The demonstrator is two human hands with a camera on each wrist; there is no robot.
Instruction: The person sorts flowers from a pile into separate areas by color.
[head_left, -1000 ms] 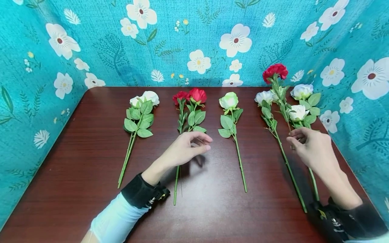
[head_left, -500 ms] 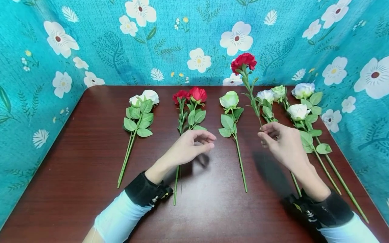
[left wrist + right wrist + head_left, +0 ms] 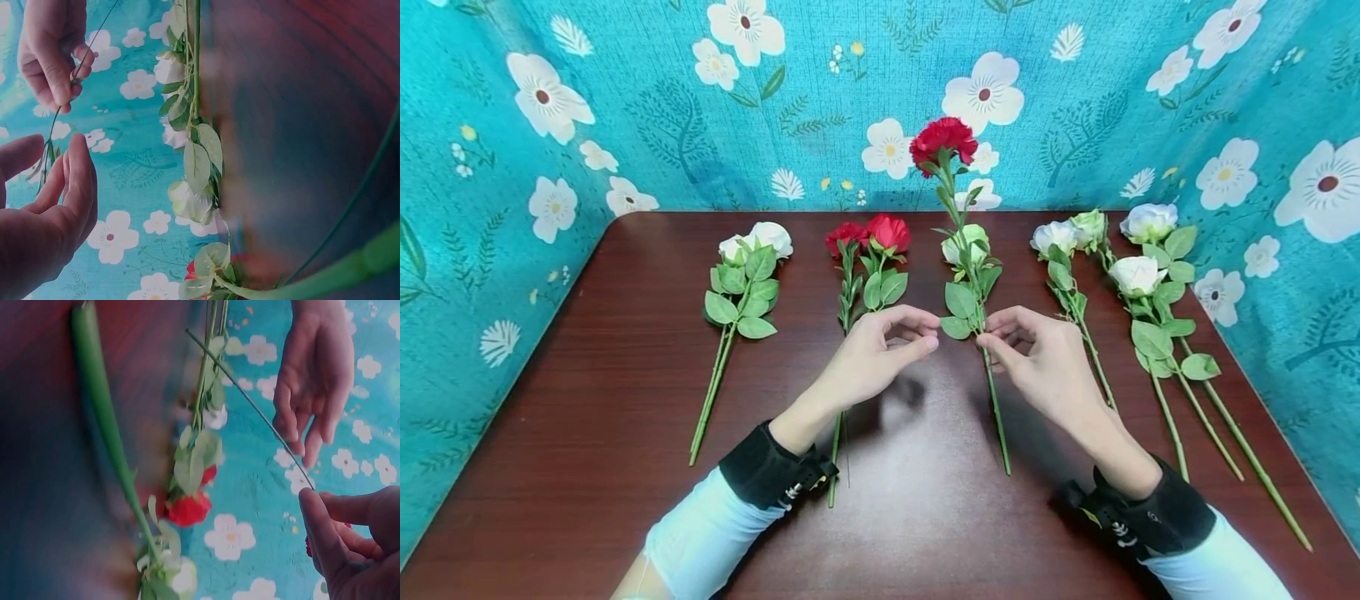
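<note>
Both forearms are covered by pale, light-blue long sleeves (image 3: 707, 533) that end short of the wrists. Each wrist carries a broad black band (image 3: 767, 473), the one on the right (image 3: 1157, 517) matching it. Small metal fittings and a bit of yellow show on the inner edge of each band. The left hand (image 3: 872, 354) and right hand (image 3: 1037, 358) are bare, without rings or gloves.

Left hand (image 3: 44, 212) fingers relaxed near thin stem (image 3: 62, 106), right hand (image 3: 53, 47) pinching it, white rose (image 3: 190, 203) on table (image 3: 300, 125)
</note>
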